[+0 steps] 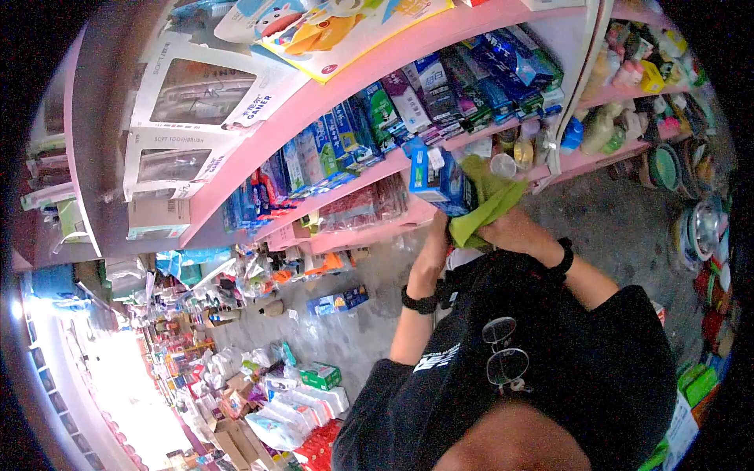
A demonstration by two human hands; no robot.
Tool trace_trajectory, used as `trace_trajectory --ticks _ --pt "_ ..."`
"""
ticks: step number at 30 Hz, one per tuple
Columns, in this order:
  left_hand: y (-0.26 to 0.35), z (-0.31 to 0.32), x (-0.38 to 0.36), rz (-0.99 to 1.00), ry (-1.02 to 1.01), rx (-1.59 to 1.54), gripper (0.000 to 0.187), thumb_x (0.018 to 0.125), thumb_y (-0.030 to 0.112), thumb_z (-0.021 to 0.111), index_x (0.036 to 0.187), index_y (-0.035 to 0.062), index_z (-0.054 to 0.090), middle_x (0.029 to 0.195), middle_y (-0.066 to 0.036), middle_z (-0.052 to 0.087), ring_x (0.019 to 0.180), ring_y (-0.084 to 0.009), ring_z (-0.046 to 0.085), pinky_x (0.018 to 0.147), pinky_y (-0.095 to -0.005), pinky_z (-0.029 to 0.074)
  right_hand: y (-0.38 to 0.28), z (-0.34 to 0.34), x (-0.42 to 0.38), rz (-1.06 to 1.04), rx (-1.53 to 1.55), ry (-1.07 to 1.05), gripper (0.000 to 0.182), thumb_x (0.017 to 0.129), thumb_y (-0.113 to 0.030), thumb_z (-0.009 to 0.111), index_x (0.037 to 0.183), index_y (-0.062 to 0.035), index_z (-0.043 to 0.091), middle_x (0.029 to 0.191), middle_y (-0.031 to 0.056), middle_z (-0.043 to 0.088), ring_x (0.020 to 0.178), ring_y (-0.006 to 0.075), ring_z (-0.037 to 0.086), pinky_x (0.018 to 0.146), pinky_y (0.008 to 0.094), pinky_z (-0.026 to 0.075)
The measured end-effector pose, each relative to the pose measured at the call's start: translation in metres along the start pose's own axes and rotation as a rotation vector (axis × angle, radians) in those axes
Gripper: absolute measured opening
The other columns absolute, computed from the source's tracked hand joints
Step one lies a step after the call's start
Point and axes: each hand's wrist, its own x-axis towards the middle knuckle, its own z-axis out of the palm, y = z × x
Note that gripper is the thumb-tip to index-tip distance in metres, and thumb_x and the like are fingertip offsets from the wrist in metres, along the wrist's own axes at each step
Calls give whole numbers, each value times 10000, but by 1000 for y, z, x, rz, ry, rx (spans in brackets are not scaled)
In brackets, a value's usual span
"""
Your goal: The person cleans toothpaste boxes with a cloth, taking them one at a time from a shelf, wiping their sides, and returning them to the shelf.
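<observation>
My left hand (441, 231) is closed round the lower end of a blue carton (434, 180), which stands tilted in front of the pink shelf; its fingers are mostly hidden. Close beside it, my right hand (514, 233) grips a green cloth (492, 200). The cloth presses against the carton's right side and hangs down between my hands. A dark band circles each wrist. Just behind the carton, a row of boxed goods (408, 98) fills the pink shelf.
White toothbrush cartons (196, 94) stand on the upper shelf at left. Bottles (616, 129) line the shelf at right, above metal basins (703, 229). A blue box (338, 300) lies on the grey floor. Packs of paper goods (294, 412) are stacked at lower left.
</observation>
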Motion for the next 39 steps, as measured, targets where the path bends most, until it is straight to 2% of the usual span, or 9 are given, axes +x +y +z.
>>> trace_trajectory --ticks 7,9,11,18,19,23,25,35,39 --pt "-21 -22 -14 120 -181 -323 499 937 420 323 1261 43 358 1197 -64 456 1087 -163 439 923 -320 362 -12 -5 13 131 65 -174 377 801 -141 529 1147 -6 459 1132 179 507 1065 344 465 935 407 337" --pt "-15 -15 -12 182 108 420 433 934 333 400 1242 31 368 1186 -69 461 1078 -164 451 915 -312 372 -14 -7 19 121 84 -195 364 814 -120 507 1162 -21 460 1134 171 511 1073 335 465 950 412 328" --pt "3 -18 2 48 146 48 417 920 268 460 1236 14 367 1147 -61 472 1024 -150 470 883 -299 390 -15 -5 14 50 105 -73 348 820 -110 500 1156 -26 465 1134 171 507 1074 335 464 952 411 326" --pt "46 -71 88 534 612 930 467 869 348 502 1053 -80 469 974 -206 560 846 -276 514 794 -367 389 53 2 -24 394 -268 -50 323 837 -84 488 1152 -20 458 1146 165 476 1062 334 451 966 405 301" --pt "46 -95 123 228 693 670 501 863 350 498 1085 -97 455 1026 -269 540 924 -349 523 838 -388 374 59 -1 -32 397 -266 -41 323 837 -84 488 1152 -20 458 1146 165 476 1062 334 451 966 405 301" --pt "89 -84 174 329 559 1431 424 892 271 416 1144 -71 424 1137 -302 464 1019 -436 473 863 -437 359 69 5 -40 101 -336 682 268 833 -61 478 1094 -4 501 1137 155 489 1039 314 472 901 397 362" --pt "81 -116 218 1136 649 1461 330 839 84 375 1143 -24 439 1070 -305 457 941 -430 476 806 -483 377 73 -2 -53 214 -2 598 357 842 -173 506 1174 -61 439 1196 185 447 1134 407 375 984 494 261" --pt "-30 -172 178 320 677 1261 261 716 98 480 923 -61 504 858 -299 574 814 -455 551 699 -473 435 52 -20 -72 576 215 769 305 861 -157 491 1123 -2 498 1115 132 537 1042 283 492 909 386 358" --pt "-70 -201 223 435 631 969 278 731 122 485 947 -52 506 864 -276 587 801 -413 576 680 -442 446 57 -16 -85 609 217 737 312 856 -165 506 1132 -19 503 1129 131 532 1047 289 488 912 386 353"
